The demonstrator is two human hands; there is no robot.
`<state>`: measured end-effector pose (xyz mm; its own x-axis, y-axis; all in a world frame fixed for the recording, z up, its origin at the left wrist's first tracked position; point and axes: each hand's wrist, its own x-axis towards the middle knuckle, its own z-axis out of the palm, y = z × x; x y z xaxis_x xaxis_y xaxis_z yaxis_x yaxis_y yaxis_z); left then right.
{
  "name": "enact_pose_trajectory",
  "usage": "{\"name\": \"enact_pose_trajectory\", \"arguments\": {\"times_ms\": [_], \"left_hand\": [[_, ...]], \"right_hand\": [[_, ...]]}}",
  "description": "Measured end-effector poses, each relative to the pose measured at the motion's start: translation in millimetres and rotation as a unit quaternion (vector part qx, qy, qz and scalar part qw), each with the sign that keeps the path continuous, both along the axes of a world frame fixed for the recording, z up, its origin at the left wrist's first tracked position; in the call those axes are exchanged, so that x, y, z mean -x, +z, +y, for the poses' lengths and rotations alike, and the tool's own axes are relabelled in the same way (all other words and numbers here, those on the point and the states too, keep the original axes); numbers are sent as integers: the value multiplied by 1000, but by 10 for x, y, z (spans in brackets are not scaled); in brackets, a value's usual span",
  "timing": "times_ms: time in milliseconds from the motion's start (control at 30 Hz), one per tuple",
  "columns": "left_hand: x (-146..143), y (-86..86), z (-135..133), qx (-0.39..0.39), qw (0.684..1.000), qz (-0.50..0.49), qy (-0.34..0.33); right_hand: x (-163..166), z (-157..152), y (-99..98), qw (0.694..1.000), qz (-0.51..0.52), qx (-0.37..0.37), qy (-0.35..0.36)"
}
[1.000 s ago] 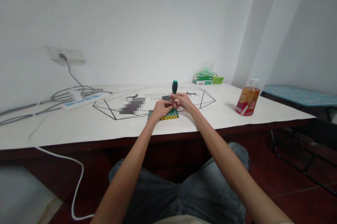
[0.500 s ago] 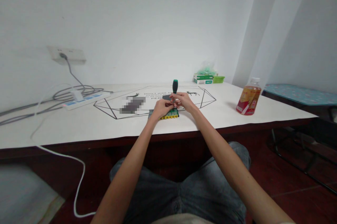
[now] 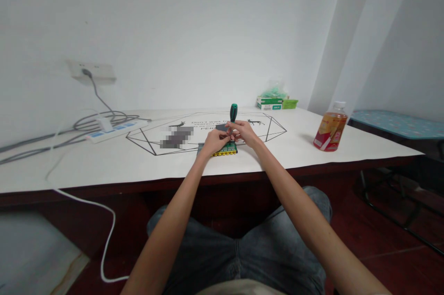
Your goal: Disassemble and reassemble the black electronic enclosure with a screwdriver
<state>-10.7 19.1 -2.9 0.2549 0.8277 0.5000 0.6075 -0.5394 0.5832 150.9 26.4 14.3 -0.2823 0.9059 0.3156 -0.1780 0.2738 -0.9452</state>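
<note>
A green-and-black screwdriver (image 3: pixel 233 112) stands nearly upright over a green circuit board (image 3: pixel 227 149) with a row of yellow ports along its near edge. My right hand (image 3: pixel 245 131) is closed round the screwdriver below its handle. My left hand (image 3: pixel 214 141) rests over the board's left part, its thumb and fingers pinched together beside the lower end of the screwdriver. What those left fingers hold is hidden. The screwdriver's tip is also covered by my hands. Just behind them lies a dark flat piece (image 3: pixel 222 126), partly hidden.
On the white table (image 3: pixel 114 165), a power strip (image 3: pixel 116 131) and grey cables (image 3: pixel 83 124) lie at the left. A drink bottle (image 3: pixel 330 127) stands at the right. Green-and-white boxes (image 3: pixel 269 103) sit at the back. A white cable (image 3: pixel 113 225) hangs over the front edge.
The screwdriver's handle leans slightly more to the right at its top. Both hands keep the same hold over the board. The whole view has shifted a little.
</note>
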Motion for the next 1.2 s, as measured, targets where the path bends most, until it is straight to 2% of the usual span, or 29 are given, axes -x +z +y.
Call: {"name": "enact_pose_trajectory", "arguments": {"times_ms": [533, 833, 1200], "left_hand": [[22, -43, 60, -19, 1000, 10, 6], [14, -57, 67, -8, 1000, 2, -17], [8, -14, 16, -15, 1000, 6, -12]], "right_hand": [[4, -6, 8, 1000, 18, -4, -4], [24, 38, -23, 997, 50, -57, -11], [-8, 95, -55, 997, 59, -50, 4]]}}
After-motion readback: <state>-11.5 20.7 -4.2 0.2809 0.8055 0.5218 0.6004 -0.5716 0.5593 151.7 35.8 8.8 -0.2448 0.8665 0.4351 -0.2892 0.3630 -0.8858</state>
